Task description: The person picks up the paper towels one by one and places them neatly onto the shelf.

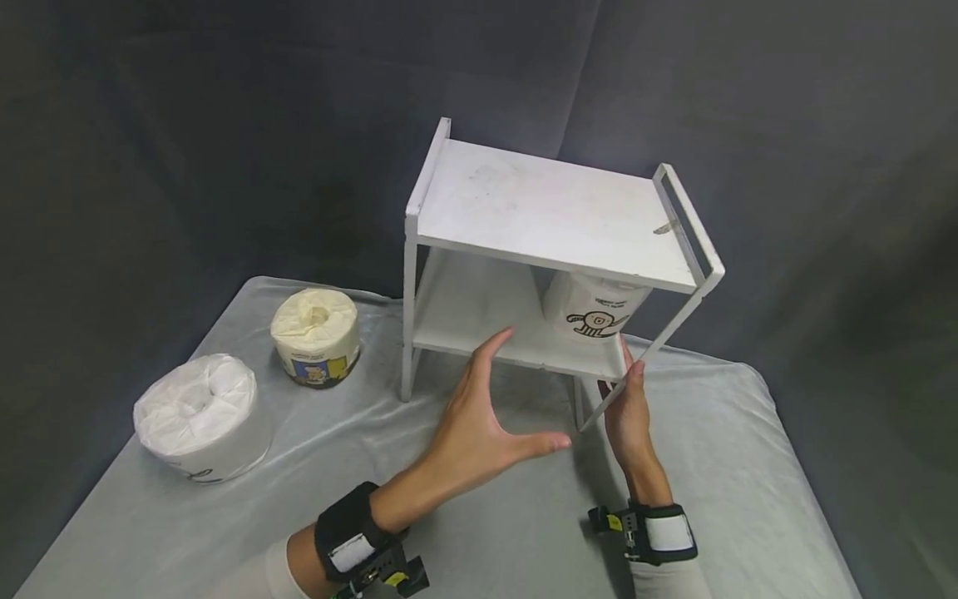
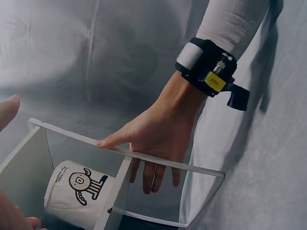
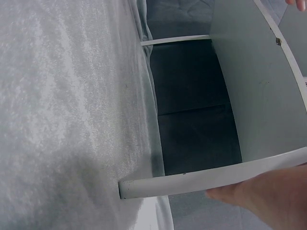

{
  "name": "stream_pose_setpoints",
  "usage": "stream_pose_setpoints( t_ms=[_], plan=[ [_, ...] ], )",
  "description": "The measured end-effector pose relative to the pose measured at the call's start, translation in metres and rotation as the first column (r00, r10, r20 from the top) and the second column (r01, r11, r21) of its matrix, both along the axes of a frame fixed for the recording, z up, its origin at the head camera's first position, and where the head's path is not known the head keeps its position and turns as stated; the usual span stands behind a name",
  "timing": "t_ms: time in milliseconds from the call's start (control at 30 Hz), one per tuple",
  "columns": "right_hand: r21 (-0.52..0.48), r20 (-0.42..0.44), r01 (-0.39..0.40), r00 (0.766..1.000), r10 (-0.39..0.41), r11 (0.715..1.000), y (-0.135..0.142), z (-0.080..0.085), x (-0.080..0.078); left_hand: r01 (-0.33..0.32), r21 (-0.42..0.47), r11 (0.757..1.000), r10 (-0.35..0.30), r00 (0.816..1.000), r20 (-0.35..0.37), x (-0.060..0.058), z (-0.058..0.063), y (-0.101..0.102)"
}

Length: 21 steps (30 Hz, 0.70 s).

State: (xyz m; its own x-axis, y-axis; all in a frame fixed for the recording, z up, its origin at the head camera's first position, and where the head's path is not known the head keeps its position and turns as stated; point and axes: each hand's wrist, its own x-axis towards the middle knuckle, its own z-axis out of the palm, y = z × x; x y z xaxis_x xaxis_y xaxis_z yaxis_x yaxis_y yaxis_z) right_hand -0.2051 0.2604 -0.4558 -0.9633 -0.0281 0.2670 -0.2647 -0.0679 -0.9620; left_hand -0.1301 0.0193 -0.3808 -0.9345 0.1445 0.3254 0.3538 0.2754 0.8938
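A white two-tier shelf rack (image 1: 554, 212) stands on the cloth-covered table. On its lower tier, towards the right end, sits a wrapped toilet roll (image 1: 595, 301) with a cartoon figure printed on it. My right hand (image 1: 630, 420) holds the rack's right front leg, its thumb along the leg and the fingers on the other side, as the left wrist view shows. In front of the lower tier, my left hand (image 1: 471, 433) is held with thumb and fingers spread wide, nothing between them. The right wrist view shows the leg's foot end and part of the right hand (image 3: 273, 196).
To the left of the rack are a cream-wrapped toilet roll (image 1: 316, 337) with a coloured label and a larger white-wrapped roll (image 1: 202, 416) nearer the table's left edge. Pale grey cloth (image 1: 733, 491) covers the table. A dark curtain (image 1: 224, 150) hangs behind.
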Motion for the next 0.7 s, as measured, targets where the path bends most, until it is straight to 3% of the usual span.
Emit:
stream_pose_setpoints(
  t_ms=[467, 700],
  plan=[
    [-0.009, 0.016, 0.001, 1.0, -0.001, 1.0, -0.003, 0.002, 0.002, -0.038, -0.005, 0.999, 0.038, 0.995, 0.09, 0.023, -0.006, -0.029],
    [0.002, 0.033, 0.013, 0.999, -0.013, 1.0, -0.003, 0.002, 0.002, -0.048, -0.002, 0.999, 0.048, 0.996, 0.077, 0.031, -0.012, -0.041]
  ],
)
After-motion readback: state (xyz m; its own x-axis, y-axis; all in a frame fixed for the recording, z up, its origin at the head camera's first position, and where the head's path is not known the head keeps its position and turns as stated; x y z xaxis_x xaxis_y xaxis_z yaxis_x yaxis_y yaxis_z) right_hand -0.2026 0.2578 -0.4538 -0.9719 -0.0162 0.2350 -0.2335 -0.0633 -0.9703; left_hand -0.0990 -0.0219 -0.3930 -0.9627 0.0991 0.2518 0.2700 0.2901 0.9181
